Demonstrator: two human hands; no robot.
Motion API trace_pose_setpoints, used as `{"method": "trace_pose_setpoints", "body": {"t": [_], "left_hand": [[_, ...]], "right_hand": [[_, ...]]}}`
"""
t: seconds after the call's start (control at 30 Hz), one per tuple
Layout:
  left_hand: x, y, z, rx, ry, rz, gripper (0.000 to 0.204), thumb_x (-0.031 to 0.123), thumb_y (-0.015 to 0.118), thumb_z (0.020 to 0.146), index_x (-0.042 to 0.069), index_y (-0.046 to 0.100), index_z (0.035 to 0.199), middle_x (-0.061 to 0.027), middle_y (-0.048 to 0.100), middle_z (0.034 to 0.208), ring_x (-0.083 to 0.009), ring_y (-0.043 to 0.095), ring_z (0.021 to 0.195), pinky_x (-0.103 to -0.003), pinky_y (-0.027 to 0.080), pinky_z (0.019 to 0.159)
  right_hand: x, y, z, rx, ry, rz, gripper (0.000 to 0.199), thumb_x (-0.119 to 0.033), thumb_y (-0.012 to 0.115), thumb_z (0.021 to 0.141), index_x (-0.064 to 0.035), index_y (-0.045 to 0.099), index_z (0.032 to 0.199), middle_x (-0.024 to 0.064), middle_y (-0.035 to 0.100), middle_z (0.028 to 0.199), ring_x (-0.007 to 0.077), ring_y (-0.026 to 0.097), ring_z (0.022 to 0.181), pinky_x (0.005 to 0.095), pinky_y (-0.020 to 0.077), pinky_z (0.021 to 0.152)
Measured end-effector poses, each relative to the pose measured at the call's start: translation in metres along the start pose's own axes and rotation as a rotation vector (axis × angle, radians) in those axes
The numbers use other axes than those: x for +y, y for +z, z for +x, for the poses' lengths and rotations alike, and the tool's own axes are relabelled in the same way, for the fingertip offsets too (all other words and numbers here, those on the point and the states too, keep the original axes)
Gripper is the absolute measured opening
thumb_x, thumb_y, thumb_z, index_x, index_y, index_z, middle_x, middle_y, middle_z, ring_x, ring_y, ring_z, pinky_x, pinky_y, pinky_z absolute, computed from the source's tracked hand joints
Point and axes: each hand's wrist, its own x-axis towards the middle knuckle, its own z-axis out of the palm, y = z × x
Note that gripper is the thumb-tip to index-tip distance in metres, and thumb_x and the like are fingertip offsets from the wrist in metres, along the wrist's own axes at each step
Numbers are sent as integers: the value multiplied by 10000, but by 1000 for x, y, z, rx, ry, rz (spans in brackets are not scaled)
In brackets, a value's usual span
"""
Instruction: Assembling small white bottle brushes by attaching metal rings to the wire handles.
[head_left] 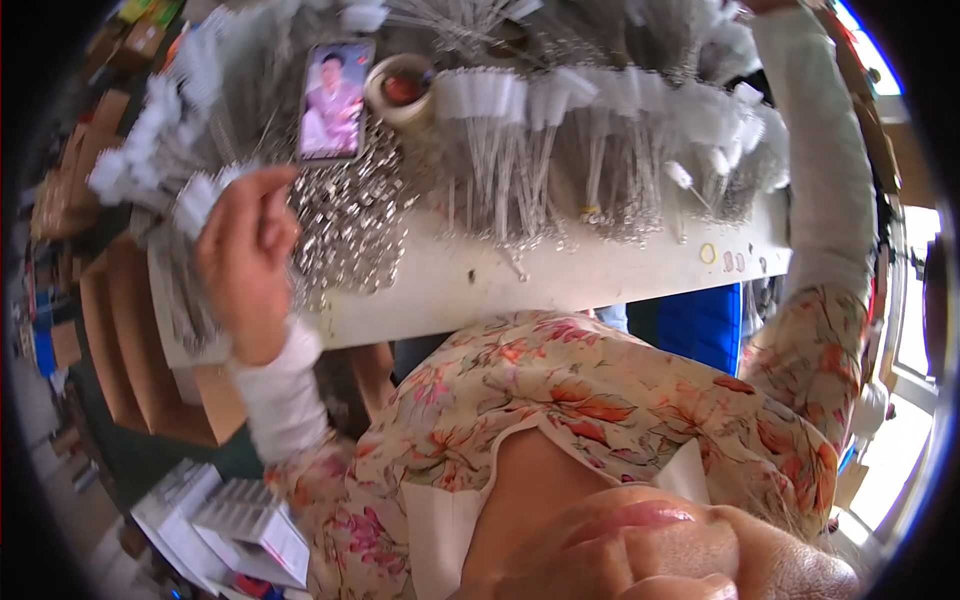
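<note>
My left hand (250, 250) is raised over the left part of the table, its fingers curled together. What they hold, if anything, is too small or hidden to make out. Just right of it lies a heap of small shiny metal pieces (350, 220). Bundles of thin, wire-like stems with white ends (200, 200) are beside and behind this hand. My right arm reaches to the far right, where my right hand (768, 4) is mostly cut off by the top edge and its fingers are hidden. More white-ended stems (720, 140) lie nearest to that arm.
A phone (334, 100) with a lit screen lies behind the metal heap, beside a round pale container (400, 92) with something reddish inside. On the white table (430, 308) are a yellow ring (708, 253) and small pinkish pieces. Cardboard boxes (150, 350) stand left; a blue bin (700, 325) sits below.
</note>
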Motion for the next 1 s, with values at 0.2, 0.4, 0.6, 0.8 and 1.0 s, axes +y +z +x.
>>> {"method": "trace_pose_setpoints", "body": {"t": [0.2,0.4,0.6,0.8,1.0], "left_hand": [[-56,70,-36,-43,353,-56,270,141,487,942,-43,546,1130,-33,546,703,-60,488,516,-197,416,444],[-104,73,-49,-135,536,338,161,-3,568,822,18,568,982,-80,593,751,-214,617,780,-315,463,672],[-81,70,-65,62,755,234,131,23,488,907,-51,462,1011,-141,480,1060,-197,632,803,-299,559,737],[-116,101,-70,-68,834,582,286,-16,669,755,54,618,1027,-115,477,1126,-207,567,892,-298,470,784],[-87,58,-53,-114,647,443,768,430,616,831,-25,289,1356,-175,407,1252,-267,479,1073,-354,417,888]], "right_hand": [[54,239,-61,-8,36,-35,150,-156,512,911,-45,585,981,61,581,885,156,559,829,274,463,736],[117,312,-138,-105,-130,-356,326,-244,566,895,-15,554,1127,127,502,1189,251,471,1122,340,397,940],[140,293,-172,243,87,-20,273,-246,517,926,-36,659,1027,65,623,1001,163,536,1013,288,415,890],[153,292,-184,318,280,947,246,-247,446,958,-44,584,980,40,608,862,141,574,815,269,457,796],[104,252,-195,166,345,57,156,-143,520,910,-5,594,914,16,538,653,98,453,507,251,397,487]]}}
